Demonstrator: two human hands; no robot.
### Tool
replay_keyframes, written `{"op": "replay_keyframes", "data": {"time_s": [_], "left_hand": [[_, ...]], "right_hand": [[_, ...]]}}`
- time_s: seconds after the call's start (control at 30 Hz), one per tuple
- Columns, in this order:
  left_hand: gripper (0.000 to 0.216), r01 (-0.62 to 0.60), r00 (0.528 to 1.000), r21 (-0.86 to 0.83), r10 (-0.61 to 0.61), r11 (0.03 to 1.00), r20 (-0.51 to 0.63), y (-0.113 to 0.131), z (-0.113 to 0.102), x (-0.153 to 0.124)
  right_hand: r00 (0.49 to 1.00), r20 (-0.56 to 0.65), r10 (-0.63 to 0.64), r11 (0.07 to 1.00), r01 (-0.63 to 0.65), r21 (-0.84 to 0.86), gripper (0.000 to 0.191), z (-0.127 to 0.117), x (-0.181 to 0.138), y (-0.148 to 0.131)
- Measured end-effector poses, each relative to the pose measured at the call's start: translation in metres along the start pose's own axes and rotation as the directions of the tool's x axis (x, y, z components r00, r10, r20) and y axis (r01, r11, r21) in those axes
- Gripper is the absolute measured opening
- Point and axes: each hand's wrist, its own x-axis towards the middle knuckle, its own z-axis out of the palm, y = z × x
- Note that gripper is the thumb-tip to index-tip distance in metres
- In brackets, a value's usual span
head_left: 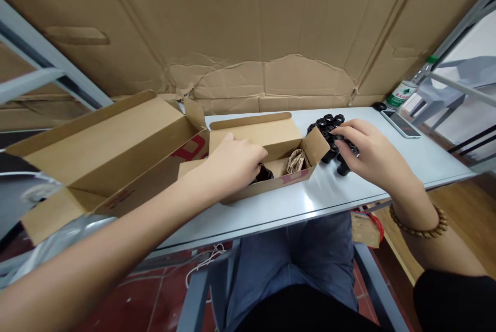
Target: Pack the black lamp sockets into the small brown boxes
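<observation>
A left hand [232, 166] is lowered into a narrow open cardboard box [271, 140] near the table's front edge, its fingers curved down beside a dark bottle [264, 173] lying inside; whether the bottle is gripped cannot be told, as the fingertips are hidden. Crumpled kraft paper [297, 161] is packed at the box's far end. A right hand [368, 151], partly open with curled fingers, is rested on a tight cluster of black bottles [327, 133] standing just beside the box; any grip on them cannot be told. A wooden bead bracelet [418, 223] is worn on the right wrist.

A larger open carton [104, 140] with red print is set at the table's left end, beyond the box. The white table [271, 218] is backed by a creased corrugated cardboard sheet [248, 16]. A smartphone [401, 124], a small black computer mouse [380, 106] and a plastic water bottle [403, 91] with a green label are placed at the far right corner. Blue jeans [294, 254] are seen below the front edge, with red floor tiles [127, 301] at lower left and a wooden floor [437, 208] at right. A grey metal frame [34, 47] is seen at upper left.
</observation>
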Motion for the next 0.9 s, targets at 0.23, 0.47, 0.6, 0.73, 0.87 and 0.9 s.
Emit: {"op": "replay_keyframes", "data": {"time_s": [0.23, 0.47, 0.6, 0.73, 0.87, 0.9], "left_hand": [[0.022, -0.045, 0.959, -0.277, -0.036, 0.960, -0.282, 0.000, -0.040, -0.008], [0.015, -0.150, 0.764, -0.571, -0.272, 0.807, -0.585, 0.040, -0.058, -0.013], [0.006, -0.241, 0.829, -0.818, -0.328, 0.522, -0.454, 0.056, -0.043, 0.003], [0.013, -0.269, 0.894, -0.900, -0.258, 0.342, -0.366, 0.060, -0.035, 0.011], [0.019, -0.258, 0.868, -0.793, -0.228, 0.552, -0.442, 0.036, -0.036, -0.005], [0.023, -0.210, 0.848, -0.726, -0.248, 0.654, -0.469, 0.025, -0.036, -0.011]], "right_hand": [[0.979, -0.188, -0.076, 0.921, 0.142, 0.364, 0.021, 0.012, 0.008, -0.052], [0.973, -0.230, 0.002, 0.850, 0.120, 0.513, 0.065, 0.041, 0.025, -0.061], [0.914, -0.352, 0.202, 0.940, -0.080, 0.331, 0.066, 0.055, 0.021, -0.066], [0.837, -0.492, 0.241, 0.967, -0.163, 0.195, 0.057, 0.041, 0.020, -0.052], [0.759, -0.585, 0.286, 0.956, -0.270, 0.116, 0.044, -0.005, 0.024, 0.008], [0.761, -0.545, 0.352, 0.927, -0.365, 0.089, 0.041, -0.016, 0.024, 0.029]]}}
